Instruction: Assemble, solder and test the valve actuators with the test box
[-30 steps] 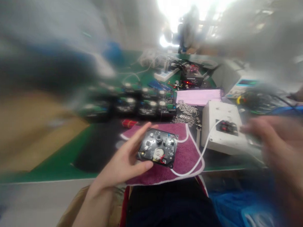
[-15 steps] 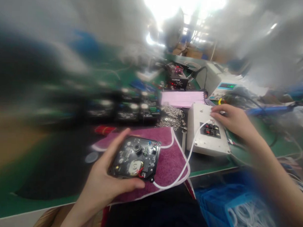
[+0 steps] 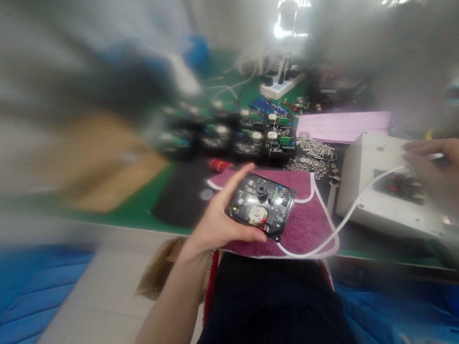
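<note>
My left hand holds a black square housing with a circuit board, thumb along its lower edge and fingers around the far left edge. A round lens stands up from the board, and a pale round part with red wires sits below it. From its lower right corner a white cable loops across to a white box with black-and-red terminals. My right hand is at the box's upper right, thumb and forefinger pinched together close to its top. Blur hides what lies between those fingertips.
A purple cloth lies under the held board. Behind it are metal pins, rings, a wrench and a pink sheet. Several circuit boards stand left of these, with a red-handled tool in front.
The view has turned left, so the bench things stand farther right in the picture. My left hand still holds the board; my right hand stays at the white box, now more blurred.
</note>
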Motion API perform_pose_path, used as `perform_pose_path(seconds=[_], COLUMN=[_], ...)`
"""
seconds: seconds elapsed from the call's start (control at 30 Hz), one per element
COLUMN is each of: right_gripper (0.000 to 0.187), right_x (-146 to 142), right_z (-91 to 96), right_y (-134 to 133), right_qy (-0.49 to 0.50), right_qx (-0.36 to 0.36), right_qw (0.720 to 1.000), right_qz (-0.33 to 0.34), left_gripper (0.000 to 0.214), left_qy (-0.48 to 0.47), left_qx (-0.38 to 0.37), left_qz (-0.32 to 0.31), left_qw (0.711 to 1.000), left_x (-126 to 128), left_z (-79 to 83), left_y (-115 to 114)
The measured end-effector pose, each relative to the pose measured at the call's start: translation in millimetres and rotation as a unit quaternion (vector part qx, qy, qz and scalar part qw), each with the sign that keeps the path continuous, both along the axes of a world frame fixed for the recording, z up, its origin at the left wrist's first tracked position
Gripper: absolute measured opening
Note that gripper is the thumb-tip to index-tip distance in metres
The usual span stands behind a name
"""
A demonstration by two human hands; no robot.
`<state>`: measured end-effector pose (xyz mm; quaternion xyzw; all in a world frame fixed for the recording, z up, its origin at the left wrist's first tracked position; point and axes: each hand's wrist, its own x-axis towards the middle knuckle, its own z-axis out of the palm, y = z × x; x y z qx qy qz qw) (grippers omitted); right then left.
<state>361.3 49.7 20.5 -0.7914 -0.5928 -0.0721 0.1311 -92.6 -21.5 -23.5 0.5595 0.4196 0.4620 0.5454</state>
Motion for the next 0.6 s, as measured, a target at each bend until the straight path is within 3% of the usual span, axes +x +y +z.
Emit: perform_pose_path(seconds=[0.13,0.37,0.6], right_gripper=[0.033,0.037,0.039], right_x=[-4,1,0], right_z=[-2.2,-10.1,-9.8], right_y=[0,2,-2], right_qy=[0.016,-0.013,0.038], right_qx=[-0.010,0.022,0.048], right_qw=[1.000,0.998,0.996], right_qz=[-0.017,0.063,0.066], left_gripper=[0.131,0.126,0.132], left_qy=[-0.003,-0.007,0.016], left_qx=[0.001,0.013,-0.014], left_qz=[-0.006,-0.009,0.010], left_qw=[1.000,1.000,1.000], left_x=[-1,-2,-6], left_z=[-0.7,-4.1,-7.0], left_y=[2,5,3])
